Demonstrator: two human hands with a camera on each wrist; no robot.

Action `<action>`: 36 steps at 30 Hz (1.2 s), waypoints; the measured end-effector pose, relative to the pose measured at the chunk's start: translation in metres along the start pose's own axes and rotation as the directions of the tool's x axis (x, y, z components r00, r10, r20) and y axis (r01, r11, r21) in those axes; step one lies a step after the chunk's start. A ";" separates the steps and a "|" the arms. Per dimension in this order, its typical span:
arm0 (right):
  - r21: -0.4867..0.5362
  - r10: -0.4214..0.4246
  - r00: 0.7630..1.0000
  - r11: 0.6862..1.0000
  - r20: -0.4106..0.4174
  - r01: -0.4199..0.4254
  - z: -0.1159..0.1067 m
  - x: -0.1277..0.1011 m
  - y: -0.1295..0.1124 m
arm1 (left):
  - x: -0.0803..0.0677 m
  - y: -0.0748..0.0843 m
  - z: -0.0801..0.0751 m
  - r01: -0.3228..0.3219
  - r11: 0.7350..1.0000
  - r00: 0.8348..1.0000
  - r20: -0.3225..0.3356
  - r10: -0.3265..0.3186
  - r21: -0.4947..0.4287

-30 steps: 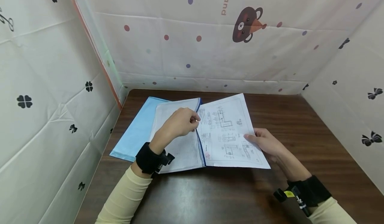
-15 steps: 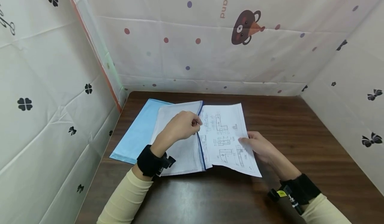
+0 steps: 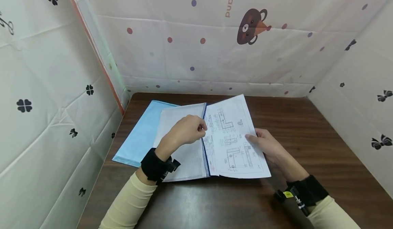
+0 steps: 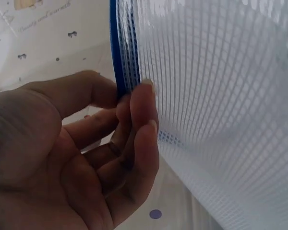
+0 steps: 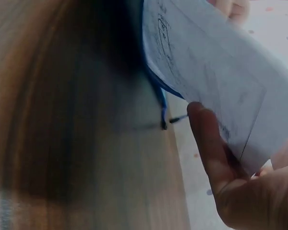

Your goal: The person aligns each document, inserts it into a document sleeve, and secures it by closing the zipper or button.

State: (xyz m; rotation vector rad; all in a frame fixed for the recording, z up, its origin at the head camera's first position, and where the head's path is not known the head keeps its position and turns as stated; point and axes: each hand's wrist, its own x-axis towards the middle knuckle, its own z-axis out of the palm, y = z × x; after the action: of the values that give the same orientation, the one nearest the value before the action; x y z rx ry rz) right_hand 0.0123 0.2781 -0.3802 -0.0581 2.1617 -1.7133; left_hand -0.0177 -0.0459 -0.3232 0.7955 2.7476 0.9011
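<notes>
A translucent mesh zip pouch (image 3: pixel 187 161) with a blue zip edge stands toward the left of the table. My left hand (image 3: pixel 187 129) pinches that blue edge between thumb and fingertips; the left wrist view shows the ribbed mesh (image 4: pixel 206 72) hanging beyond the fingers. White paper printed with technical line drawings (image 3: pixel 227 120) lies with its left side at the pouch's opening. My right hand (image 3: pixel 270 147) grips the paper by its right edge, thumb on the printed face and fingers behind. In the right wrist view the paper (image 5: pixel 221 81) bends near the blue zip edge.
A light blue flat folder or sheet (image 3: pixel 138 137) lies under and left of the pouch on the dark wooden table (image 3: pixel 190 205). Printed white cloth walls (image 3: pixel 165 51) stand behind and at both sides of the table.
My right hand has shifted slightly left with the paper toward the pouch. The paper sagged and curled half a second ago and is flatter now. My left hand keeps its pinch, nearly still.
</notes>
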 end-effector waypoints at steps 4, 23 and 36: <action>-0.003 -0.011 0.999 1.000 0.042 0.012 -0.001 0.004 -0.004 | 0.001 -0.001 0.001 -0.001 1.000 0.999 -0.037 0.002 0.008; 0.053 -0.001 0.980 0.999 0.199 -0.010 -0.018 0.026 -0.017 | 0.008 0.006 0.007 -0.071 0.993 0.990 -0.118 0.081 0.092; 0.088 -0.015 0.990 0.996 0.140 0.003 -0.015 0.030 -0.019 | 0.004 0.011 0.025 -0.236 0.948 0.968 -0.038 0.249 0.215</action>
State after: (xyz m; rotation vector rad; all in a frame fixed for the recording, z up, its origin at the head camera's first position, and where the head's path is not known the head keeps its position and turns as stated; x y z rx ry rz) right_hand -0.0237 0.2791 -0.3678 -0.1606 1.9856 -1.7521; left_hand -0.0087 -0.0237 -0.3376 1.1840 2.8795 0.6922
